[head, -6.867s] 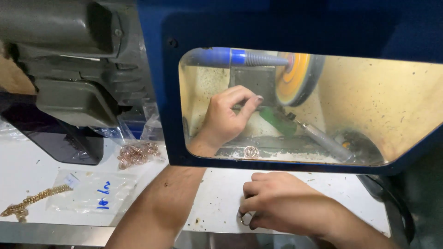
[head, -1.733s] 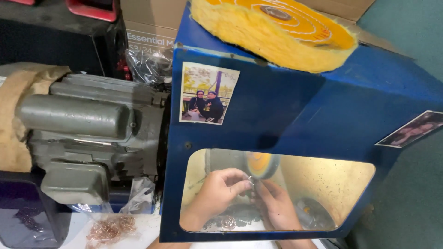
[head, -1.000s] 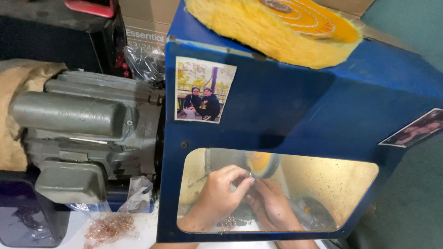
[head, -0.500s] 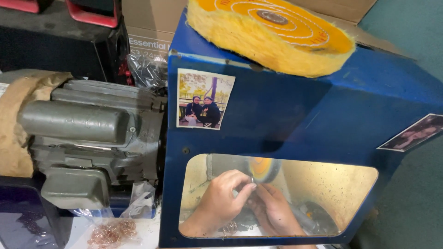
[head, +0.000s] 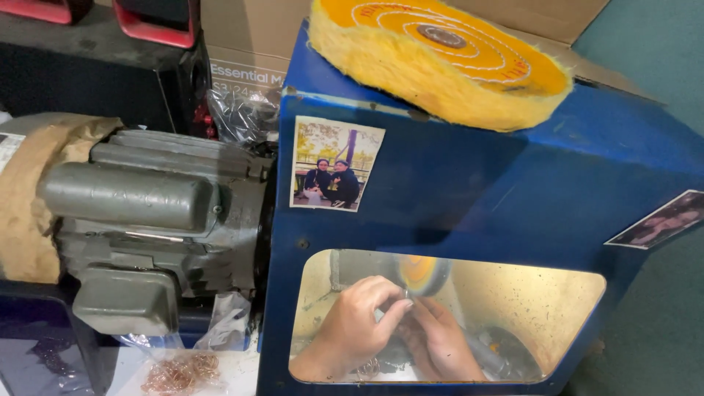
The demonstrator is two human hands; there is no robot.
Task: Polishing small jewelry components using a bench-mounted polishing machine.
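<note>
Behind the clear window of the blue hood point(head: 469, 191), both my hands are at a small yellow buffing wheel point(head: 422, 273). My left hand point(head: 359, 323) pinches a small metal piece point(head: 405, 295) at its fingertips, right under the wheel. My right hand point(head: 440, 341) is pressed against the left one and holds the same piece from the right. The piece is tiny and mostly hidden by fingers, so its shape cannot be made out.
A spare large yellow cloth buff point(head: 440, 59) lies on top of the hood. A grey-green motor point(head: 147, 213) stands to the left. Copper-coloured chain pieces point(head: 180, 372) lie in a bag on the white bench. A photo point(head: 337, 163) is stuck to the hood.
My right hand moved from the bench into the hood and joined the left at the wheel. In the last second, the hands stay almost still while the view shifts slightly.
</note>
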